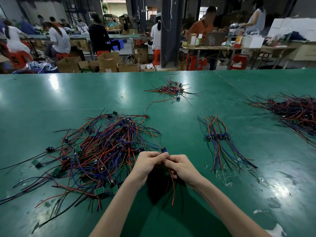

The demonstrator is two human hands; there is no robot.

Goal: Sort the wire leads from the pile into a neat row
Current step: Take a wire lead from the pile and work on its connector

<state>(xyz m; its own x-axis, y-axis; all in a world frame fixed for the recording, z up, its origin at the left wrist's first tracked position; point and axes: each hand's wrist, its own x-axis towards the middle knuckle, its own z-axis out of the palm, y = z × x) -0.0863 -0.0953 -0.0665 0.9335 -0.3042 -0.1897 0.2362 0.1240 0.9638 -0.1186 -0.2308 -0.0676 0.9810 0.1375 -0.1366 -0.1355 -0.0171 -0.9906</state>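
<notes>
At centre of the head view, the left hand (148, 161) and right hand (181, 165) meet above the green counter (51, 100). Each grip is pinched on one wire lead (173, 187), with its blue connector (163, 149) showing above the fingertips and its red and black tails hanging toward 6 o'clock. The tangled pile (102, 151) lies at 9 o'clock and the row (220, 142) at 3 o'clock, connectors aligned. The lead is judged light, limp and snag-prone. It is best held at the rigid connector, easing the tails clear.
</notes>
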